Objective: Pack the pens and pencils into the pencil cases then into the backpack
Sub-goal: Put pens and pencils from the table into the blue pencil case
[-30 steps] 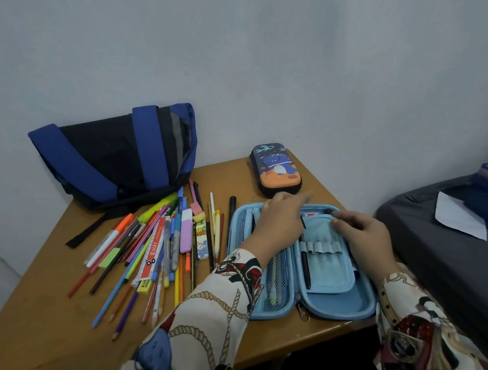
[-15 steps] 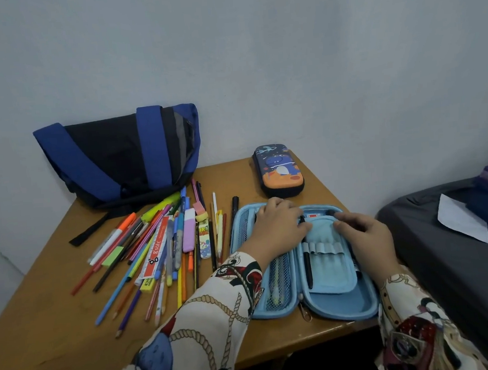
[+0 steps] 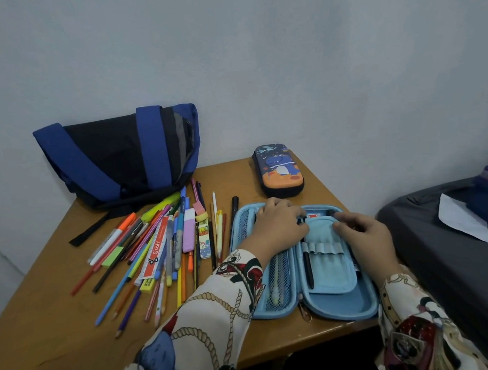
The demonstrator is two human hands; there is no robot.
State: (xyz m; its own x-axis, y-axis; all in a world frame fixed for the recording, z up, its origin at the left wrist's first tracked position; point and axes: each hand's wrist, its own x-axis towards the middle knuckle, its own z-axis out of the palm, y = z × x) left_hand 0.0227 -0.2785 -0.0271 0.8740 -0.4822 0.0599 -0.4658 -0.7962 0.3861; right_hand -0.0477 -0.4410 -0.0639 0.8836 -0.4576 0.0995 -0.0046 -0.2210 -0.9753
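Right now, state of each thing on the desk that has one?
Blue pencil case: open flat, one black pen in its loops.
Dinosaur pencil case: zipped shut.
Backpack: lying against the wall, opening not visible.
Pens and pencils: loose on the desk, unpacked.
Left hand: on the pen's top.
Right hand: on the flap.

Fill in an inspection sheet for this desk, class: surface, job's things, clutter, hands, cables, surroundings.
Surface: wooden table, set in a wall corner.
Job's things: blue pencil case lies open, a black pen in its elastic loops; dinosaur pencil case closed behind it; pile of pens and pencils loose to its left; backpack against the wall.
Clutter: nothing seen.
Hands: left hand and right hand both rest on the open case's top end, fingers curled at the flap.
Cables: nothing seen.
Surroundings: dark bed on the right with a white paper.
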